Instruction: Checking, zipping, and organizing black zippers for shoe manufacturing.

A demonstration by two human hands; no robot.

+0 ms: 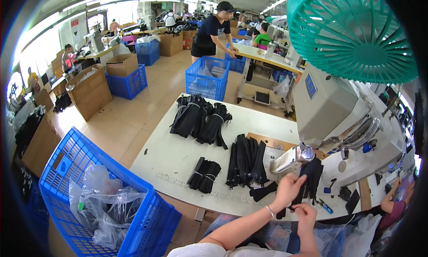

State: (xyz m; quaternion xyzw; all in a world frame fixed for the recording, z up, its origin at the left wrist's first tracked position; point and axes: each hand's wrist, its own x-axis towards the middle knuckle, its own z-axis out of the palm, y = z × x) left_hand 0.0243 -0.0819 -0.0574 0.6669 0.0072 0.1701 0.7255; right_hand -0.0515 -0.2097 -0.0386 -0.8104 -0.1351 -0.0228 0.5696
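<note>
My left hand (pixel 290 189), with a bangle at its wrist, is closed just in front of the sewing machine head (pixel 292 159); what its fingers hold is hidden. Below it, my right hand (pixel 306 216) pinches the end of a black fabric strip (pixel 293 207). More black strips (pixel 313 174) hang over the machine arm beside my hands. To the left, a loose pile of black strips (pixel 245 161) lies on the white table (pixel 154 161), with a single strip (pixel 263 192) near my left hand. Tied bundles (pixel 191 116) and a smaller bundle (pixel 204 174) lie farther left.
A green fan (pixel 356 38) hangs over the machine (pixel 327 109). Blue-handled snips (pixel 325 206) lie right of my hands. A blue crate (pixel 151 217) with clear plastic bags stands at the left. Beyond the table, a person (pixel 216 34) leans by another blue crate (pixel 207 80).
</note>
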